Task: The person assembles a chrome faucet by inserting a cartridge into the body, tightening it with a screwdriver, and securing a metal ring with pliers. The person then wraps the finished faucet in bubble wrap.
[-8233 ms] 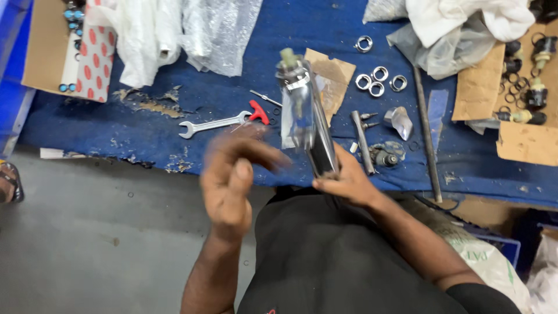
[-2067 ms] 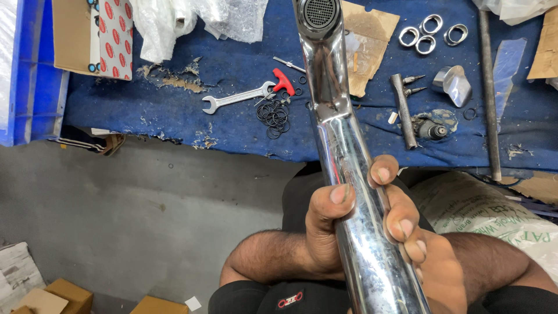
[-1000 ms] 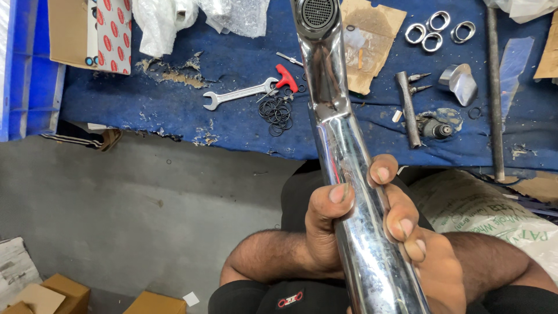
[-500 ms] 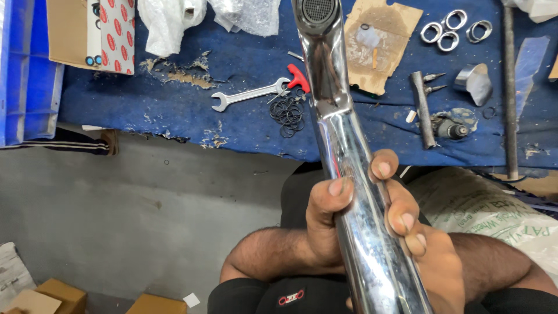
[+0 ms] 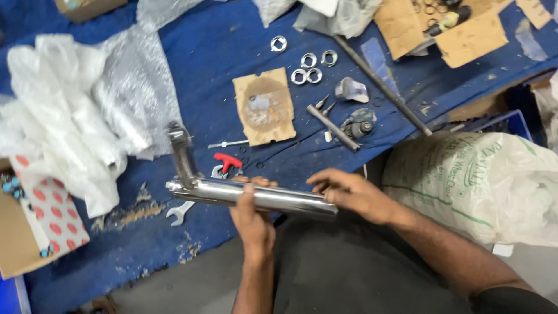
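Note:
A long shiny chrome tap body (image 5: 273, 197) with a bent spout end at its left lies level across my lap, at the near edge of the blue work surface (image 5: 215, 75). My left hand (image 5: 251, 216) wraps around its middle from below. My right hand (image 5: 353, 193) grips its right end. Under the tube's left part lie a silver spanner (image 5: 177, 214) and a red-handled tool (image 5: 228, 161).
A cardboard scrap (image 5: 264, 106) with a small part lies mid-surface. Several metal rings (image 5: 308, 65), a dark rod (image 5: 332, 128), a long bar (image 5: 381, 84) and small fittings lie to the right. Crumpled plastic wrap (image 5: 75, 128) is left; a white sack (image 5: 482, 186) sits at right.
The chrome tube, held upright toward the camera before, now lies level across my lap. My view has shifted, so the blue surface looks tilted and closer.

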